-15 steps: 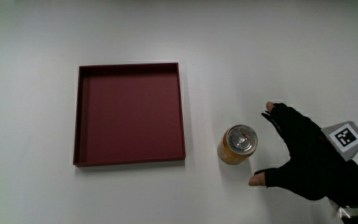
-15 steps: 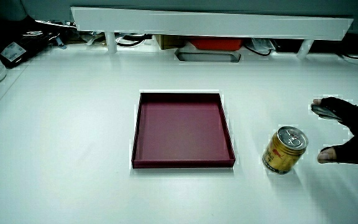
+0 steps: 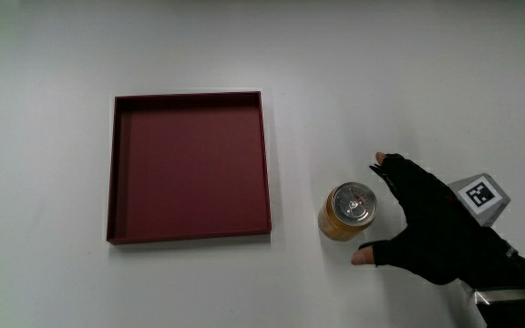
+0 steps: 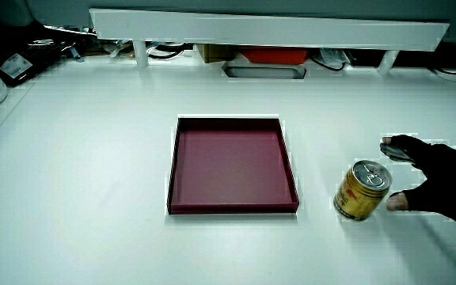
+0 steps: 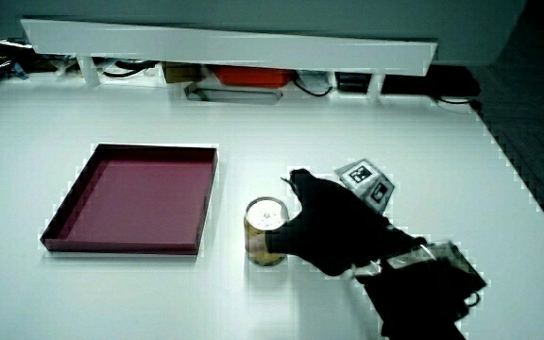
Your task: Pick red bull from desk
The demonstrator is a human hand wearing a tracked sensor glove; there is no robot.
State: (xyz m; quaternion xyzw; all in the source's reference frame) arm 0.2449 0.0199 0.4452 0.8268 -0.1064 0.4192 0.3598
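The hand (image 3: pixel 436 232) waits beside the upright can (image 3: pixel 347 211) on the bench (image 3: pixel 408 82), its grip spread wide, probably to close around it.

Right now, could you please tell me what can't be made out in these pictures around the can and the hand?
- Whether the fingers touch the can: the gap looks tiny in the main view, and in a side view the hand covers that side of the can.
- The can's label: too small to read in a side view.
- The forearm: cut off by the picture's edge in the main view.
- What lies under the partition: shadowed and partly hidden.
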